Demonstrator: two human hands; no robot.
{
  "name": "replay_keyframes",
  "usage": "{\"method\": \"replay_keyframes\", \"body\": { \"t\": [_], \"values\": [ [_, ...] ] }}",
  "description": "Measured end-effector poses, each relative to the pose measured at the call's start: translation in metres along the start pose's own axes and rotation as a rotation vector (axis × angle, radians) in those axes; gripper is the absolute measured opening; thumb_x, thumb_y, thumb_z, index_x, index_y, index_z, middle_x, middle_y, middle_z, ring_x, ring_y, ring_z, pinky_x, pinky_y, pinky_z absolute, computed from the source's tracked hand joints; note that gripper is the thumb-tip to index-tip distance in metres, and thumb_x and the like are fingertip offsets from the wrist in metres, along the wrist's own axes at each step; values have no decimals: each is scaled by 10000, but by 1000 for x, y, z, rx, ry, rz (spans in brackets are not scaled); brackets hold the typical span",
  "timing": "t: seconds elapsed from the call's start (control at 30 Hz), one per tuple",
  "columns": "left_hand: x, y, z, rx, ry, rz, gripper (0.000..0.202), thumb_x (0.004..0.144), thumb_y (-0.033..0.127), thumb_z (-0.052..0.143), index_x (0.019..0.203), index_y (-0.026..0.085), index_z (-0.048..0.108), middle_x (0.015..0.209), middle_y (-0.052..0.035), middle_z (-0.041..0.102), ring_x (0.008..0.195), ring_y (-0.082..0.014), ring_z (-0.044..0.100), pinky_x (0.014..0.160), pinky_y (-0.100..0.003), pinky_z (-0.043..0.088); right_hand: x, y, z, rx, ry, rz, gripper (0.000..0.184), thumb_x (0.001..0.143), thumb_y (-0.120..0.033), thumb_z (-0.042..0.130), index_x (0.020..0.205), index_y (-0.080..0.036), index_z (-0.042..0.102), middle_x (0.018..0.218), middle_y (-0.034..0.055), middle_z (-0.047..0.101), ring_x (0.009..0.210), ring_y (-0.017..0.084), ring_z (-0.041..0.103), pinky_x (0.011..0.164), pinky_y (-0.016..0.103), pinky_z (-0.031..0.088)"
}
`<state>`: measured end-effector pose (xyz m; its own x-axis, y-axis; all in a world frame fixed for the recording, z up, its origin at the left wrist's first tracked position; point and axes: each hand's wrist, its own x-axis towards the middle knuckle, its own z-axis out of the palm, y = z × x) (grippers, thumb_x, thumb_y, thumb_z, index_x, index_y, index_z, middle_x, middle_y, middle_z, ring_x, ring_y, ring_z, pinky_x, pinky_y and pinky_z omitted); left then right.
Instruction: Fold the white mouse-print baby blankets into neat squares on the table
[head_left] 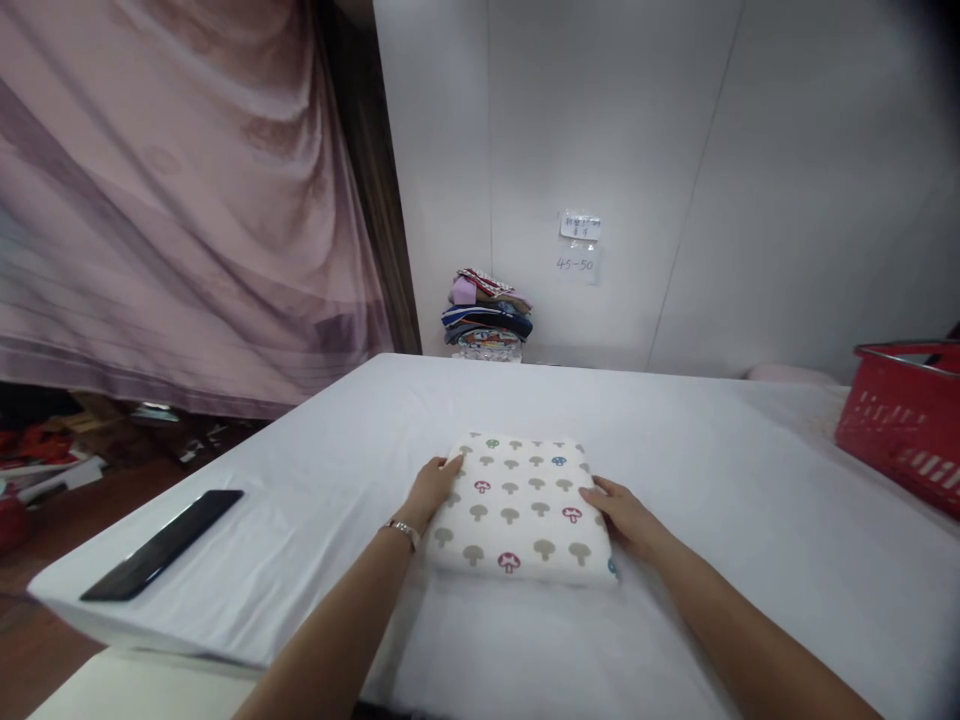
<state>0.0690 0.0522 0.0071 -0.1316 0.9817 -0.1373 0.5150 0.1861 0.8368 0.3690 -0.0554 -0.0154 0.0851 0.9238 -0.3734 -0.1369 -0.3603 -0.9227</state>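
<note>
A folded white cloth (525, 510) printed with grey, red, green and blue mushrooms lies near the middle of the white-covered table (675, 440). My left hand (433, 492) grips its left edge, the thumb on top and the other fingers partly hidden at the side. At the right edge, my right hand (619, 512) holds the cloth the same way, its thumb over the printed face. A metal bracelet (405, 532) is on my left wrist. The cloth is a flat, thick, squarish bundle.
A long black flat object (165, 545) lies on the table's left side. A red plastic basket (900, 425) stands at the right edge. Beyond the far edge is a stack of folded fabrics (487, 315) against the wall. A pink curtain (195, 200) hangs at the left.
</note>
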Motion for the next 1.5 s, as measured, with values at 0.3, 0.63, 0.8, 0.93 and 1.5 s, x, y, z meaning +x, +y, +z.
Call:
{"method": "replay_keyframes", "body": {
  "t": [0.3, 0.63, 0.8, 0.93, 1.5],
  "values": [
    [-40, -13, -21, 13, -157, -82, 550, 703, 627, 525, 963, 153, 623, 1061, -129, 658, 932, -272, 618, 789, -345, 472, -31, -9, -6, -167, 15, 77, 936, 715, -542, 640, 1443, -221, 146, 1013, 96, 650, 693, 171, 612, 518, 264, 480],
    [-65, -25, -10, 281, -78, 106, 505, 828, 521, 396, 1180, 170, 486, 1085, -146, 638, 980, -276, 600, 838, -374, 423, -58, 10, 5, -370, -19, -16, 867, 771, -499, 590, 1440, -339, 62, 801, -19, 625, 566, 128, 568, 458, 226, 455],
    [-57, -26, -17, 296, -98, 72, 556, 800, 521, 455, 1225, 164, 470, 1121, -156, 625, 956, -275, 613, 847, -370, 425, -67, 14, -1, -373, -58, -11, 883, 793, -496, 570, 1455, -264, 31, 655, -31, 603, 515, 141, 580, 509, 281, 513],
    [-35, -29, -38, 240, -53, 92, 623, 701, 546, 592, 1199, 175, 531, 1167, -146, 607, 1014, -275, 594, 847, -333, 446, -75, 16, -8, -182, -127, 37, 888, 792, -415, 598, 1457, -204, 48, 875, 63, 672, 695, 168, 644, 633, 319, 543],
    [21, -15, -75, 242, -218, 2, 553, 611, 557, 671, 999, 163, 648, 1058, -86, 677, 962, -262, 629, 792, -309, 521, -27, -10, -17, -202, -1, -84, 657, 777, -413, 613, 1346, -166, 398, 1292, 136, 499, 1070, 208, 534, 709, 267, 538]
  ]
}}
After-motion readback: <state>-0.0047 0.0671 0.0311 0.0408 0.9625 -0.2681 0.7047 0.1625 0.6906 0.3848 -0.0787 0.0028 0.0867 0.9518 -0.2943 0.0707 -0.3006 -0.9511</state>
